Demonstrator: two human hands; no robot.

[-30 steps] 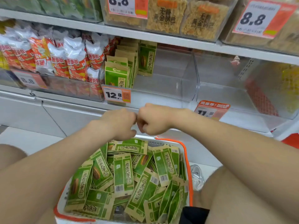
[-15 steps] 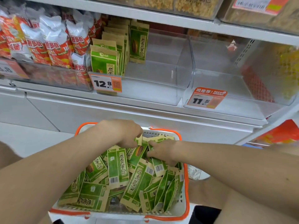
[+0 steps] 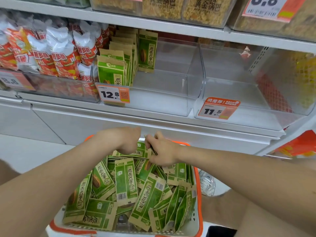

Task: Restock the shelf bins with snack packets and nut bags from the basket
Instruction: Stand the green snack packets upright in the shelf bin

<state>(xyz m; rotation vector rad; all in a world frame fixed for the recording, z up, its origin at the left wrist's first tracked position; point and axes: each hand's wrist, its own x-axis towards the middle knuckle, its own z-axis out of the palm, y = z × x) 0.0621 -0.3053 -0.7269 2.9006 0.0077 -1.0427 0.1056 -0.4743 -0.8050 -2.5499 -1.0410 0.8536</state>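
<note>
Gathering a fresh handful looks like the step in hand. Both hands are down at the far end of the white plastic basket with the orange rim [image 3: 199,185], among the loose heap of flat green-and-brown paper seed packets [image 3: 125,183] that fills it. The right hand [image 3: 163,152] has thumb and fingers pinched on the thin edges of a few packets, tipping them on end. The left hand [image 3: 127,141] is bent at the wrist with its fingers hidden beyond its own back, so I cannot tell whether its grip is closed on anything. Above, on the white metal shelf [image 3: 153,122], the clear plastic bin [image 3: 164,89] behind the orange price tag reading 12.8 [image 3: 112,94] holds a row of upright matching packets [image 3: 111,71] against its left wall. To its left stand red-and-white crinkled snack bags [image 3: 63,55], and to its right is a second clear bin tagged 11.5 [image 3: 230,93]. By my reading the job is early, since most stock lies in the basket. The next move calls for squaring the handful so the faces line up, lifting it over the rim, and standing it just right of the row without toppling it.
</note>
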